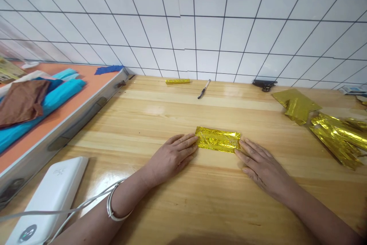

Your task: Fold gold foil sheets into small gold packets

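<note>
A rectangle of shiny gold foil [218, 140] lies flat on the wooden table [160, 119], creased and folded along its length. My left hand [173, 157] rests flat with its fingertips at the foil's left end. At the right end, my right hand [260, 164] touches the foil's edge with its fingers stretched out. Neither hand grips anything.
Gold foil sheets [296, 103] and crumpled strips [338, 138] lie at the right. Near the wall are a small gold piece [177, 81], a pen [204, 89] and a black item [265, 84]. A white power bank [54, 195] with cable and folded cloths [24, 101] are left.
</note>
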Demonstrator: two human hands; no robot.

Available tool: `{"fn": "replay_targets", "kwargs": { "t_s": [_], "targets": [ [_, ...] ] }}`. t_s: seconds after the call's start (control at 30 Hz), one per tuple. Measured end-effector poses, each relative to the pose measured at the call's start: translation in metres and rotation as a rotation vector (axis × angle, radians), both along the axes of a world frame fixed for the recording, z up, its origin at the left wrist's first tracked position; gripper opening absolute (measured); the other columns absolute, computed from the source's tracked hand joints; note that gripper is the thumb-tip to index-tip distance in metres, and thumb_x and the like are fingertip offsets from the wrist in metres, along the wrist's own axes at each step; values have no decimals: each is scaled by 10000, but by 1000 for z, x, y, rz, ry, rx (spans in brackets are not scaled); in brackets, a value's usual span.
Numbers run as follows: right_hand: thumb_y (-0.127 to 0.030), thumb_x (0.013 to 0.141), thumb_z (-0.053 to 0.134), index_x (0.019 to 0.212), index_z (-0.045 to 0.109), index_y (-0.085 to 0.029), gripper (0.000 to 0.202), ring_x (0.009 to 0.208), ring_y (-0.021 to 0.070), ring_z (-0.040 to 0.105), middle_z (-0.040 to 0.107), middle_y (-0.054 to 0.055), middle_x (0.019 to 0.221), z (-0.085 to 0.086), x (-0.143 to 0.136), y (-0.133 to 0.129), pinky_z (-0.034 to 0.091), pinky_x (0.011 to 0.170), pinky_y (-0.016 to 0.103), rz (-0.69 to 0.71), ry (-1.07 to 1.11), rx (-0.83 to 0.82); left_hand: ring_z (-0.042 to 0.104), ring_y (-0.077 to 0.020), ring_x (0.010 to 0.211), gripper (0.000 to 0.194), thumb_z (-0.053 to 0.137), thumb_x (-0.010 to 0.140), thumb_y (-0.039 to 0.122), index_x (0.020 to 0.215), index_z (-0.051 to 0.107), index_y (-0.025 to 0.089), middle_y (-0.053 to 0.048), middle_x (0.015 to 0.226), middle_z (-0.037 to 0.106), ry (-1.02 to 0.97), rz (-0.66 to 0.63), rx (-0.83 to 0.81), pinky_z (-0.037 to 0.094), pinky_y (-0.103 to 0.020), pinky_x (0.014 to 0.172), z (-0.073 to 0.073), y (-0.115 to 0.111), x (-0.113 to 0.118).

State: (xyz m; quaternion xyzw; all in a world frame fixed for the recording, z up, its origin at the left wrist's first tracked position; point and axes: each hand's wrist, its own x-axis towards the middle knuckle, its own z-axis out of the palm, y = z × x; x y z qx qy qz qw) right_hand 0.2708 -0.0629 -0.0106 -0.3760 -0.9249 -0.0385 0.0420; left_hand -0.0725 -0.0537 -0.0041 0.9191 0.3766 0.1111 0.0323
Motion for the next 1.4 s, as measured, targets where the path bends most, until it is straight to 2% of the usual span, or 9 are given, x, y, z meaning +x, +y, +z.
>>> {"fn": "replay_targets", "kwargs": {
  "t_s": [0.27, 0.47, 0.63, 0.73, 0.83, 0.97, 1.13, 1.4],
  "targets": [
    [-300, 913, 441, 1345, 442, -183, 447, 1377, 260, 190, 303, 123, 1472, 0, -1, 0, 321, 1059, 471, -7, 17, -3, 399, -191, 1289, 345, 380, 949, 267, 1276, 478, 215, -36, 1360, 483, -26, 7, -43, 290, -398, 1072, 1, 0, 2],
    [-257, 906, 459, 1226, 566, -177, 347, 1353, 262, 264, 421, 130, 1405, 0, -5, 4, 364, 1024, 443, -4, 72, 48, 512, -179, 1166, 229, 397, 941, 223, 1071, 583, 195, -58, 1206, 600, -36, 45, 30, 343, -369, 1008, 5, 2, 12],
    [-159, 883, 491, 1086, 635, -137, 250, 1293, 274, 357, 592, 134, 1220, 17, -21, 10, 386, 978, 433, 69, -9, 136, 610, -187, 849, 97, 472, 885, 136, 873, 567, 154, -74, 880, 651, 169, -6, 74, 437, -338, 791, 25, 9, 29],
    [-120, 846, 539, 931, 669, -136, 157, 1158, 264, 477, 672, 108, 996, 31, -35, 14, 404, 920, 402, 136, -100, 162, 598, -200, 682, 110, 482, 832, 63, 803, 558, 138, -76, 746, 629, 306, -67, 115, 429, -336, 638, 34, 11, 42],
    [-103, 808, 578, 729, 657, -161, 126, 956, 240, 544, 659, 74, 772, 40, -48, 18, 406, 849, 380, 177, -146, 178, 583, -217, 613, 135, 491, 769, 16, 719, 554, 125, -91, 677, 612, 412, -118, 161, 386, -322, 536, 37, 9, 55],
    [-86, 784, 588, 649, 631, -172, 165, 775, 216, 527, 616, 59, 678, 43, -57, 21, 392, 741, 357, 155, -182, 190, 566, -215, 573, 157, 491, 725, -17, 670, 551, 118, -91, 635, 600, 488, -185, 200, 353, -315, 500, 39, 6, 63],
    [-97, 778, 598, 706, 650, -163, 111, 782, 228, 516, 609, 69, 712, 39, -54, 19, 379, 731, 358, 119, -211, 195, 562, -211, 568, 155, 480, 742, -12, 687, 547, 116, -91, 633, 597, 516, -197, 226, 339, -310, 492, 40, 6, 61],
    [-62, 766, 578, 699, 653, -154, 136, 753, 235, 521, 609, 79, 687, 40, -59, 16, 376, 698, 367, 125, -236, 230, 561, -195, 602, 163, 439, 813, 13, 721, 512, 126, -82, 651, 584, 417, -197, 267, 341, -307, 527, 29, 10, 50]
  ]
}}
